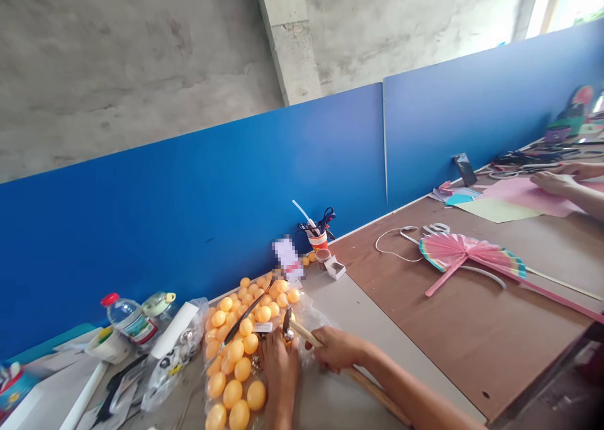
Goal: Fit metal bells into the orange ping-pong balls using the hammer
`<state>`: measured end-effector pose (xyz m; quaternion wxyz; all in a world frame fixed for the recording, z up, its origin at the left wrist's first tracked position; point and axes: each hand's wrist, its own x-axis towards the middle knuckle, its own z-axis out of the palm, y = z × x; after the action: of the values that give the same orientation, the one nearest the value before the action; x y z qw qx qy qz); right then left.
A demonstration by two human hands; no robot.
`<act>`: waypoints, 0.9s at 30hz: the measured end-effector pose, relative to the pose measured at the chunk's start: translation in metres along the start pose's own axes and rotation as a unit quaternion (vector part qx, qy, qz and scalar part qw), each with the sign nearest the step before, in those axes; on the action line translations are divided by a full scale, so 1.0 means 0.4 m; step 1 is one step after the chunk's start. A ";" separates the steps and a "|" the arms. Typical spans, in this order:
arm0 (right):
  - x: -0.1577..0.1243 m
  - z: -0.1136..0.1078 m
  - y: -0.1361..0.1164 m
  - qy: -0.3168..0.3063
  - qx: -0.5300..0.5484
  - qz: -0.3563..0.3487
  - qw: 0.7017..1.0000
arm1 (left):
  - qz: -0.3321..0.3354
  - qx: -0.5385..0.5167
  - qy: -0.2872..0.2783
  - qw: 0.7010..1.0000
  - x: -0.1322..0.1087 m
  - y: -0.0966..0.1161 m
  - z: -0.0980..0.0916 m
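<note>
Orange balls (232, 394) lie in several rows on clear plastic, at the table's near side. My right hand (337, 348) is wrapped round the wooden handle of a hammer (372, 389), whose dark head is just above my left fingertips. Beside the balls, my left hand (279, 357) reaches down with its fingers bent together near small shiny metal pieces (256, 363); what they pinch is too small to make out. A dark strap or tool (248, 313) lies across the balls.
A red-capped bottle (132, 320), a plastic bag (165, 373) and a white cup (111, 345) stand left. A cup of tools (318, 238) and small white box (335, 267) are by the blue partition (189, 216). A pink fan (467, 254) lies right; another person's hands touch pink paper (523, 194).
</note>
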<state>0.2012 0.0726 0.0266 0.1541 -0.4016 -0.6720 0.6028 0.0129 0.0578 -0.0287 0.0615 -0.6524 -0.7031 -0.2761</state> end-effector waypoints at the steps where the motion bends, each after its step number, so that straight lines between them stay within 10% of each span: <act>1: 0.000 0.000 -0.001 0.001 -0.012 0.008 1.000 | 0.004 -0.002 0.000 1.000 0.000 -0.001 0.000; 27: -0.002 -0.001 -0.003 -0.017 0.045 -0.016 0.999 | 0.008 0.104 0.030 0.994 -0.006 0.008 -0.019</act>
<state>0.2014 0.0723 0.0281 0.1701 -0.3734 -0.6527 0.6369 0.0144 0.0522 -0.0224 0.1518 -0.6394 -0.7208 -0.2203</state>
